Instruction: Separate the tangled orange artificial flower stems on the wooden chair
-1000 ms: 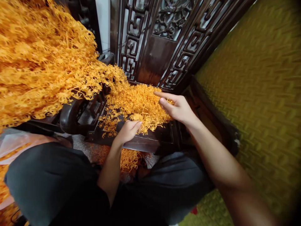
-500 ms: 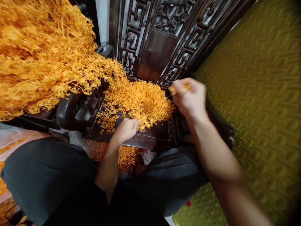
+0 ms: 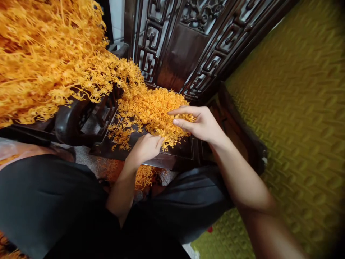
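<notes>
Resting on the pile of orange strands (image 3: 151, 104), right hand (image 3: 202, 126) lay loosely open; forefinger and thumb were stretched out and parted, tips touching the strands, nothing pinched between them; left hand (image 3: 144, 149) was curled at the pile's near edge, fingertips (image 3: 159, 140) tucked against the strands; whether it gripped any could not be told. Pile sat directly under and beyond both sets of fingers, on the dark wooden seat (image 3: 178, 158); carved back panel (image 3: 185, 54) stood beyond the fingertips; larger orange heap (image 3: 40, 54) spread well to the left of the left fingers; yellow-green woven mat (image 3: 296, 108) lay right of the right fingers.
</notes>
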{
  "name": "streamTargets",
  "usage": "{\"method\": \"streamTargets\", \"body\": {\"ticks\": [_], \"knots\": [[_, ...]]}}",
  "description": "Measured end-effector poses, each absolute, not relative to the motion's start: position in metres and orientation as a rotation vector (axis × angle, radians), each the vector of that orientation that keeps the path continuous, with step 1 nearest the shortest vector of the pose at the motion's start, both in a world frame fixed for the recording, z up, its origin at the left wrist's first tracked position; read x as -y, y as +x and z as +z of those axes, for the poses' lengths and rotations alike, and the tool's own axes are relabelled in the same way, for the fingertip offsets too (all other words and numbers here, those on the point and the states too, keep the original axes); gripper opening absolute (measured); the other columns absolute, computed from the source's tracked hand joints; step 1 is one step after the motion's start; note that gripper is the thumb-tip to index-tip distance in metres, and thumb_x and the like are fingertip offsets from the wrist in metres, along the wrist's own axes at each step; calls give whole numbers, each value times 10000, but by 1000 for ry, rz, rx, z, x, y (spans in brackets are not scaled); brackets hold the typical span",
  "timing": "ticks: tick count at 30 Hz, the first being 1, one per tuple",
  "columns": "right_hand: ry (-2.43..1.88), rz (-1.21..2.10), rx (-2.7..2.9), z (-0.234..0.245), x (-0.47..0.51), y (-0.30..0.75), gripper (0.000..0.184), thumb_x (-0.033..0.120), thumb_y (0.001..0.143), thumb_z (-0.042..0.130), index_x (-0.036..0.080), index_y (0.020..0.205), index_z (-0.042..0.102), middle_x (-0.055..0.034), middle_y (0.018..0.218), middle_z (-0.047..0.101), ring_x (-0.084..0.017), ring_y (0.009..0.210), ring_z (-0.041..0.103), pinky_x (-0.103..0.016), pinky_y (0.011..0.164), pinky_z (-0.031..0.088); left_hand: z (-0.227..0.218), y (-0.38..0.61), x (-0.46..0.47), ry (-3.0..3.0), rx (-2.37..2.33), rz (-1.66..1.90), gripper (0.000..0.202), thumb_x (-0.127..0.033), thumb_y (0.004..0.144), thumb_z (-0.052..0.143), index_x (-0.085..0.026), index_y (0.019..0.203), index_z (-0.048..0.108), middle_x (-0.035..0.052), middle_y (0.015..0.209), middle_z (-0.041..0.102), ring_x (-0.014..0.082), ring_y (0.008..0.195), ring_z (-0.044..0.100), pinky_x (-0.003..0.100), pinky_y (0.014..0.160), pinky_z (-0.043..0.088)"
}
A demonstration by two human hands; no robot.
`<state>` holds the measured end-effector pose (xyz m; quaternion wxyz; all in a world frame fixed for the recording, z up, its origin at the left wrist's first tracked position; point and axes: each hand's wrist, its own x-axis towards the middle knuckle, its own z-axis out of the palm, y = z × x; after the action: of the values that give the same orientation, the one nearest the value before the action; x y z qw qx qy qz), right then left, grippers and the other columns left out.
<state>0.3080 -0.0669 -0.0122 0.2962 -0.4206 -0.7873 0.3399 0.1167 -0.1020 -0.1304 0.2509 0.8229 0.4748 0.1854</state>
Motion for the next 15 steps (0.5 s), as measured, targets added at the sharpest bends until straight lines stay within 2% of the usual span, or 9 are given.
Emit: {"method": "streamTargets", "body": {"ticks": [3,5,7,9,12,13,15], "knots": [[-1049,667,2604,-3,72,297,336,491,959,689,209,1089,815,-82,923,749,-197,845,683,-333,778,506,-131,127,106,2275,-1303,382,435,-292,1025,375,-160,919,775,156,879,790,261,770,743,364,730,509],[-1238,591,2887,-7,68,291,287,449,951,706,194,1001,827,-95,843,744,-217,790,685,-338,722,483,-133,135,109,2290,-1304,324,419,-256,1000,390,-144,933,788,181,869,788,285,768,757,377,721,525],[-1504,577,3058,-18,59,290,235,394,884,785,174,955,827,-106,788,741,-234,731,683,-343,667,467,-135,141,112,2325,-1283,273,449,-245,1000,370,-128,934,799,201,839,780,308,762,765,393,713,538],[-1525,803,3158,-31,46,296,292,358,827,835,182,1060,819,-104,884,777,-239,777,704,-346,694,500,-136,146,114,2376,-1245,236,473,-241,1002,359,-112,921,807,217,818,772,326,758,770,406,708,546],[-1216,1323,3126,-45,27,313,476,391,816,838,237,1260,760,-67,1204,770,-213,1003,720,-330,862,545,-133,152,116,2420,-1198,217,447,-220,990,388,-102,936,815,219,806,767,335,779,775,407,713,552],[-1184,1412,3071,-47,22,319,505,414,807,843,245,1274,754,-55,1242,760,-204,1034,715,-321,884,545,-131,153,117,2437,-1179,211,445,-207,988,387,-99,950,817,218,804,766,336,787,776,408,715,554],[-1210,1520,2973,-49,14,330,514,458,785,852,247,1247,769,-37,1155,785,-179,945,718,-291,814,549,-127,157,119,2476,-1131,187,435,-167,975,386,-95,978,816,219,816,768,336,802,777,408,721,557]]}}
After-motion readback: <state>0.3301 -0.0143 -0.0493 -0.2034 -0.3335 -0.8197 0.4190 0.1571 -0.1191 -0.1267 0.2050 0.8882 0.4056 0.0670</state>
